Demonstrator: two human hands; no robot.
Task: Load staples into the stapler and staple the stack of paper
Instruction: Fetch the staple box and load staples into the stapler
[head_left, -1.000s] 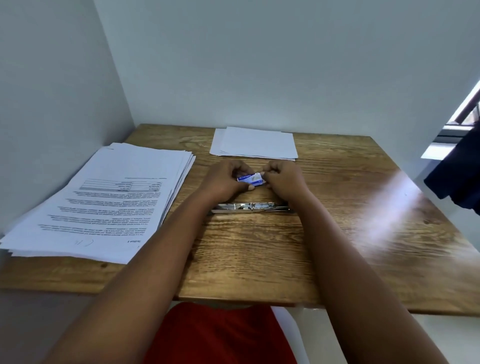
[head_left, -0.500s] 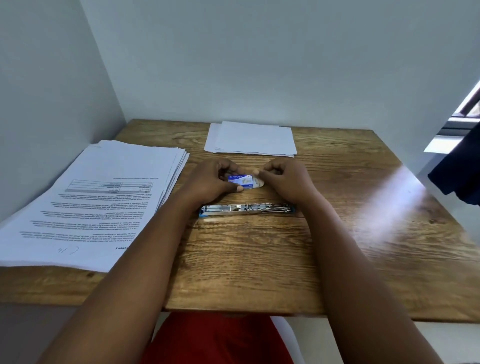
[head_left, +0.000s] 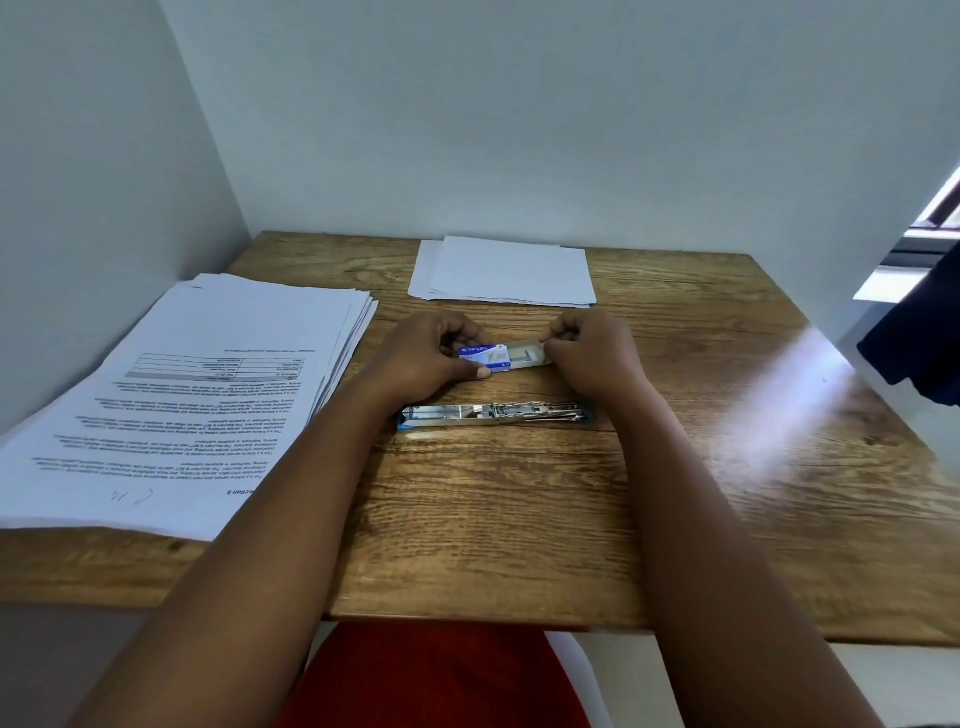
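Right now my left hand (head_left: 426, 358) grips the blue sleeve of the staple box (head_left: 485, 356), while my right hand (head_left: 592, 353) pinches its inner tray (head_left: 530, 355), which sticks out of the sleeve toward the right. I hold the box just above the wooden table (head_left: 519, 519), near its middle. The stapler (head_left: 493, 414) lies opened out flat just nearer to me, between my wrists. A thick stack of printed paper (head_left: 208, 395) sits along the left edge; a thinner blank stack (head_left: 504, 270) lies at the far edge.
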